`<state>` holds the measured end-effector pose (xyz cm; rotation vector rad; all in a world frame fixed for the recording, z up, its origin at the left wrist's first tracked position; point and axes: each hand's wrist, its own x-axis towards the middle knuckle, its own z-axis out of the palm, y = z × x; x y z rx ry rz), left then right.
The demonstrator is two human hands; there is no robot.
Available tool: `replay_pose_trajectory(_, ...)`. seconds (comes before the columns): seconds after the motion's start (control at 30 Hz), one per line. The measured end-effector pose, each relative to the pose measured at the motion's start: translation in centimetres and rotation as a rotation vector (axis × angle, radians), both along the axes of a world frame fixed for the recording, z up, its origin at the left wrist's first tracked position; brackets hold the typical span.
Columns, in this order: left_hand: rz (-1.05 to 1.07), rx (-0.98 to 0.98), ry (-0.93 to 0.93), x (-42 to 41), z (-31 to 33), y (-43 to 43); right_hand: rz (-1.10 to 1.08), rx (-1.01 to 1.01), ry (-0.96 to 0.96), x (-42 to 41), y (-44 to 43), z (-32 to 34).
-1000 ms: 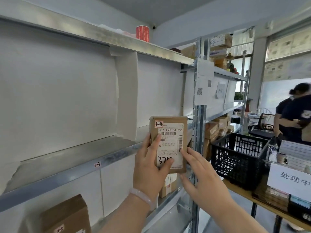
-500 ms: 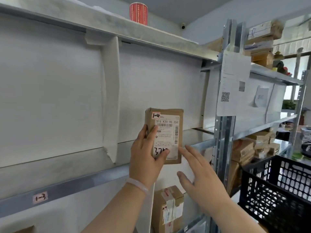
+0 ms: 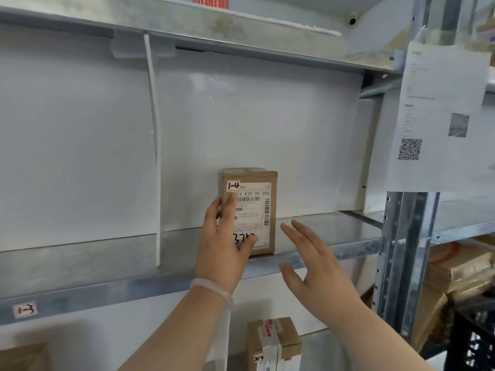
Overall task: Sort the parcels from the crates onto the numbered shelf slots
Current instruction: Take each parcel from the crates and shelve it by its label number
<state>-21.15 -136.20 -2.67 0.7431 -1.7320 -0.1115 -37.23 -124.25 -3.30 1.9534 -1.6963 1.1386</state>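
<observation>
Parcel (image 3: 254, 204) tagged 1-4 is standing upright on the shelf (image 3: 334, 230), right of the divider (image 3: 155, 156). The left hand (image 3: 222, 247) is gripping it, and the right hand (image 3: 316, 271) is hovering spread beside it. Seemingly only releasing is remaining.

Only one camera, head-worn and wide-angle, so straight edges bow a little. It faces straight into the shelf (image 3: 351, 231) from close up, near enough to read the parcel (image 3: 257, 210) label, with the left hand (image 3: 222, 253) and right hand (image 3: 321, 282) reaching in from below.
</observation>
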Motion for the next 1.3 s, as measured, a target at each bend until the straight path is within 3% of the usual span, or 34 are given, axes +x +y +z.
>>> replay_pose_trajectory(0.23, 0.073, -0.041, -0.007, -0.5, -0.2, -0.3, 0.059, -0.009, 0.001, -0.2, -1.9, -0.1)
replay_pose_trajectory(0.43, 0.059, -0.020, -0.056, 1.1, -0.2, 1.3, 0.116, -0.177, 0.041, 1.1, -2.2, 0.4)
replay_pose_trajectory(0.63, 0.295, -0.190, -0.196, 9.2, -0.6, 5.8, 0.353, -0.238, 0.094, 7.1, -1.9, 0.5)
replay_pose_trajectory(0.77, 0.508, -0.210, -0.305, 18.2, -2.0, 10.0, 0.442, -0.111, 0.149, 13.8, -0.7, -0.8)
replay_pose_trajectory(0.97, 0.862, -0.078, -0.478, 32.7, -4.4, 19.4, 0.593, -0.001, 0.223, 27.6, 3.5, -3.2)
replay_pose_trajectory(1.07, 0.986, 0.064, -0.543, 40.4, -5.2, 26.2, 0.719, 0.105, 0.266, 36.0, 6.6, -4.9)
replay_pose_trajectory(1.3, 1.305, 0.284, -0.629, 55.7, -7.5, 43.4, 1.025, 0.130, 0.364, 55.2, 17.1, -8.2)
